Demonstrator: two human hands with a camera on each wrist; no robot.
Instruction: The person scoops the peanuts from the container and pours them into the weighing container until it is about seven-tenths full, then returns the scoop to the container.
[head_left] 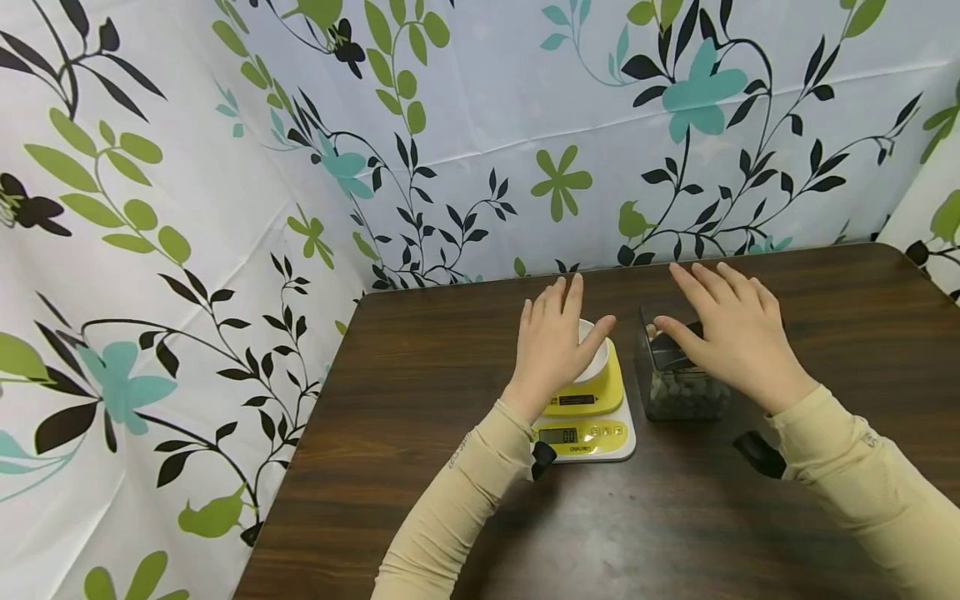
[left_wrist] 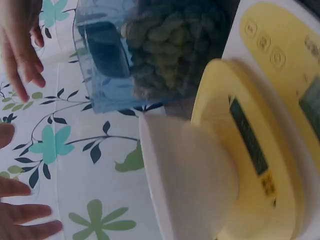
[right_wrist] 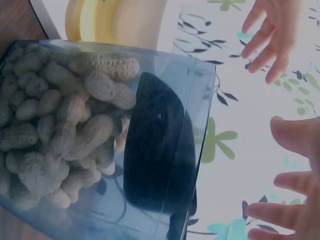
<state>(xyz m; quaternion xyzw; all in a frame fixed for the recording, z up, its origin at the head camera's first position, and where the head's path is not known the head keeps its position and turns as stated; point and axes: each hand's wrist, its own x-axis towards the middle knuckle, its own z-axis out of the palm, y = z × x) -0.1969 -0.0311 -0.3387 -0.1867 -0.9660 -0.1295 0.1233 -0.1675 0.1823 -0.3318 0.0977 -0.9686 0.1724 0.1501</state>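
Observation:
My left hand [head_left: 551,346] hovers with spread fingers over a yellow and white kitchen scale [head_left: 609,398], holding nothing. On the scale sits a white bowl [left_wrist: 187,180], partly hidden by that hand in the head view; the inside of the bowl does not show. My right hand [head_left: 738,337] is raised above a clear plastic container [head_left: 686,408], its fingers apart and holding nothing. Peanuts in their shells [right_wrist: 60,130] fill the lower part of the container. Above them, inside it, is a black scoop-like piece [right_wrist: 157,150]. The scale's display [head_left: 558,436] appears to read zero.
The scale and container stand side by side on a dark wooden table [head_left: 420,400]. A white cloth [head_left: 480,125] with leaf and flower prints hangs behind the table and along its left side. Dark wrist devices [head_left: 760,454] sit below both hands.

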